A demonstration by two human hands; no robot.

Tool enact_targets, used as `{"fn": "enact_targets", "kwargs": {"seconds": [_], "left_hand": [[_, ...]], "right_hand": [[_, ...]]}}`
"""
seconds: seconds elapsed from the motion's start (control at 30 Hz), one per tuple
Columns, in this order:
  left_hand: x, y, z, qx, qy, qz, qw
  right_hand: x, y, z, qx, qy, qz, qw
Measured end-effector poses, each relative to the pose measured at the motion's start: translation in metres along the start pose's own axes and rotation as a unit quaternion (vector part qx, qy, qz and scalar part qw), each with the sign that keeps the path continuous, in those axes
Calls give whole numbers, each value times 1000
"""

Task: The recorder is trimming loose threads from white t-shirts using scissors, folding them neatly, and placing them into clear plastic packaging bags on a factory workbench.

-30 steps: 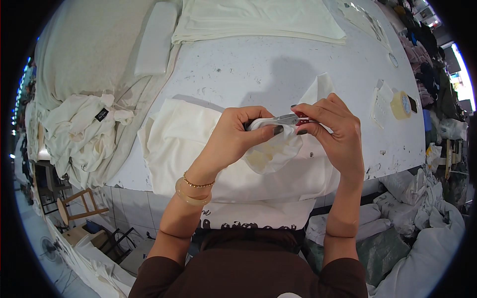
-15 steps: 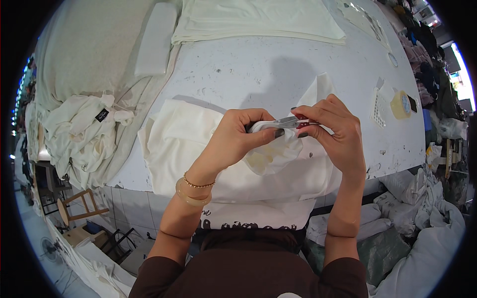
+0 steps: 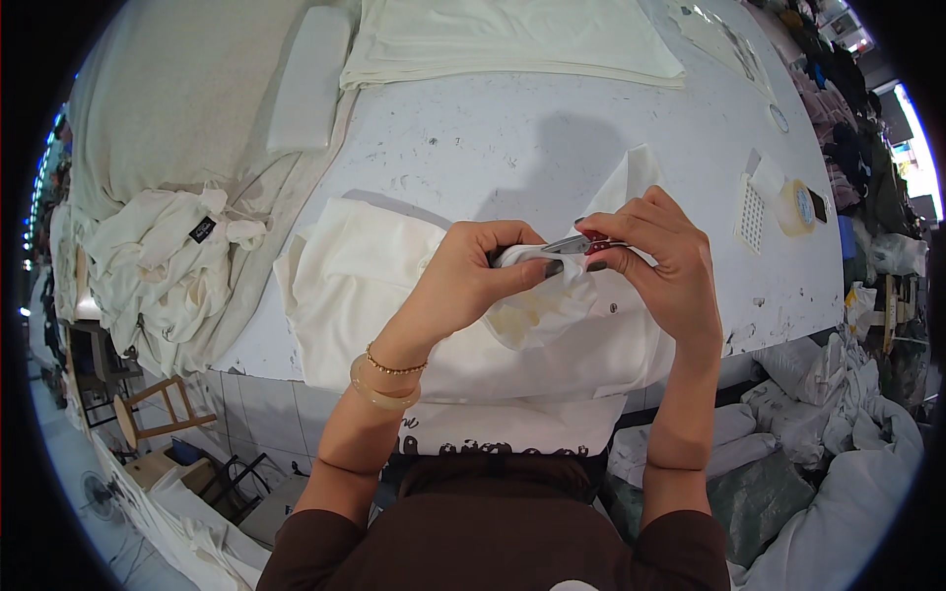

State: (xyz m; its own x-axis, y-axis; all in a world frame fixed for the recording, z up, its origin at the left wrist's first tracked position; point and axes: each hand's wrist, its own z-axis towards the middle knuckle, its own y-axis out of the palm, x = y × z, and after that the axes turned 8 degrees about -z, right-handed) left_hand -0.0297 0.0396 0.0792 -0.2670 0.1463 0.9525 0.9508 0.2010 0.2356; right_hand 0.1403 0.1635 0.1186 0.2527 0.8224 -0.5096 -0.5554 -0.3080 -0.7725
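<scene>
Across the table [image 3: 463,138], a folded white stack [image 3: 512,44] is lying well beyond the fingers, and a white garment [image 3: 355,261] is lying loose and unfolded beneath them, its bunched part rising into the left grip. The left hand [image 3: 473,261] is pinching that bunched cloth with thumb and fingers nearly together, while the right hand [image 3: 670,261] is holding small red-handled snips [image 3: 596,242] between close-set fingertips, blades pointing toward the left thumb. Trimming is apparently only partway along — the cloth is not yet released, and any remaining threads are too small to tell.
</scene>
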Motion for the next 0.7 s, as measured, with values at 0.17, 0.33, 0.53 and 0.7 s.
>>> {"fn": "enact_targets", "kwargs": {"seconds": [0.17,0.33,0.53,0.7], "left_hand": [[-4,3,2,6,24,-22,999],[3,2,4,26,68,-160,984],[3,-46,-1,197,197,-22,960],[-30,-74,-14,224,136,97,960]], "right_hand": [[-3,15,-8,131,180,234,946],[-6,31,-24,-41,247,244,937],[30,43,-44,62,304,263,913],[53,57,-70,80,367,265,888]]}}
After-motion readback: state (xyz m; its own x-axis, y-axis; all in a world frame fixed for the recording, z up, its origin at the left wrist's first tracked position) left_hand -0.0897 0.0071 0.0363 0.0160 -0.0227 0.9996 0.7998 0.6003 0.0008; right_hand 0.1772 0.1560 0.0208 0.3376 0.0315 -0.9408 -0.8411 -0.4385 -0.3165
